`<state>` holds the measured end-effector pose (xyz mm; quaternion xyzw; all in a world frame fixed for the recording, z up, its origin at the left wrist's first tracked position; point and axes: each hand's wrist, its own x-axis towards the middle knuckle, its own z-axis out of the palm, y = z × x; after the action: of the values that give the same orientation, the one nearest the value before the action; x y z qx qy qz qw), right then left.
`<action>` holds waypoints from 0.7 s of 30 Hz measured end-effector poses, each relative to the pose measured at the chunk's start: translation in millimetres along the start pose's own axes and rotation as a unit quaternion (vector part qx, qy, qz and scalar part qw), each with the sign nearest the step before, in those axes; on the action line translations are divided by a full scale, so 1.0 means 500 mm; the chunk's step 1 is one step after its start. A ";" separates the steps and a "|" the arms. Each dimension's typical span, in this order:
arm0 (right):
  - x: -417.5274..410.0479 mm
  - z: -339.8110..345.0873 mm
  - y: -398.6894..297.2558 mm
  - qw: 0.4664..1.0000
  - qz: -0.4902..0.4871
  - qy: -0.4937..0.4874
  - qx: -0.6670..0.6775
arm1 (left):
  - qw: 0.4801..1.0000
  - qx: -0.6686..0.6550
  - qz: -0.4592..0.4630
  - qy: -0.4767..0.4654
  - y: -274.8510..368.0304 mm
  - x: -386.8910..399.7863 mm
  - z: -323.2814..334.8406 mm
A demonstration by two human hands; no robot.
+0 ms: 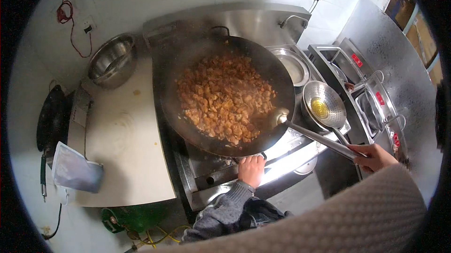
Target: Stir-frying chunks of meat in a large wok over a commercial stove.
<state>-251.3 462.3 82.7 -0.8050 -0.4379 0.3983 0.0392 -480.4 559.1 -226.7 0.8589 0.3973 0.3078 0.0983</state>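
Observation:
My left hand is closed at the near edge of a large dark wok, on its small loop handle, which the fingers mostly hide. Browned, diced meat fills the wok's middle, with light steam above it. My right hand grips the long metal handle of a ladle. The ladle's head rests inside the wok at its right, beside the meat. Near the right hand, a perforated strainer lies over a dark round pot, with yellow oil visible through its middle. The strainer's handle runs under the ladle's handle.
Right of the wok stand a metal basin and steel containers with red labels. A faucet is behind. At left, a pale board bears a steel bowl and a plastic pouch. A green gas cylinder stands below.

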 end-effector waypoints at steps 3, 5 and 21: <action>-0.001 -0.006 -0.015 0.999 0.011 -0.020 -0.038 | 1.000 0.018 -0.020 -0.001 -0.009 -0.010 -0.009; 0.010 -0.005 -0.027 0.998 -0.002 -0.026 -0.059 | 1.000 -0.006 -0.016 0.018 -0.011 -0.013 -0.004; 0.053 0.016 -0.006 0.997 -0.040 -0.046 -0.053 | 1.000 -0.011 -0.005 0.000 -0.006 -0.008 0.003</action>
<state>-251.0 481.3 62.5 -0.7687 -0.4913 0.4096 -0.0080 -483.5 558.5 -230.8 0.8559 0.3980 0.3115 0.1096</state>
